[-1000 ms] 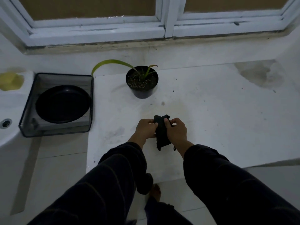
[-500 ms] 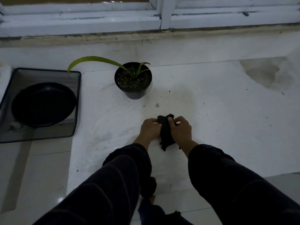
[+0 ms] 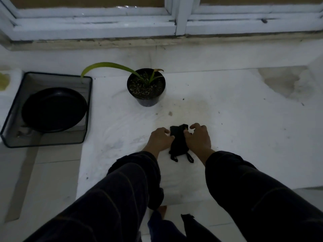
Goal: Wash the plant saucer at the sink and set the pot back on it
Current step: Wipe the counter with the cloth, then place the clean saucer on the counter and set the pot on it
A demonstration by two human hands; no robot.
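Head view, fingers: the left hand (image 3: 161, 138) has its fingers curled against the left edge of a small black cloth (image 3: 179, 143); the right hand (image 3: 198, 138) pinches the cloth's right edge with thumb and curled fingers, its index finger lifted a little above the ledge.
Cloth: bunched between both hands, lying on the white ledge (image 3: 236, 137); two thin loops or straps trail from its near end toward the person.
Sleeves: dark sleeves cover both forearms down to the wrists.
Pot: a black plant pot (image 3: 146, 88) stands upright on the ledge, beyond the hands and apart from them; it holds dark soil flecked with pale bits and a small plant with one long green leaf arching to the left.
Saucer: the black plant saucer (image 3: 54, 109) lies tilted inside a dark mesh tray (image 3: 47, 140) at the left end of the ledge, well apart from the pot.
Ledge surface: smeared and speckled with dirt around the pot, with a greyish stain at far right.
Background: a white window frame (image 3: 180, 16) runs along the top.
Lower edge: pale floor tiles and a bare foot show between the arms.
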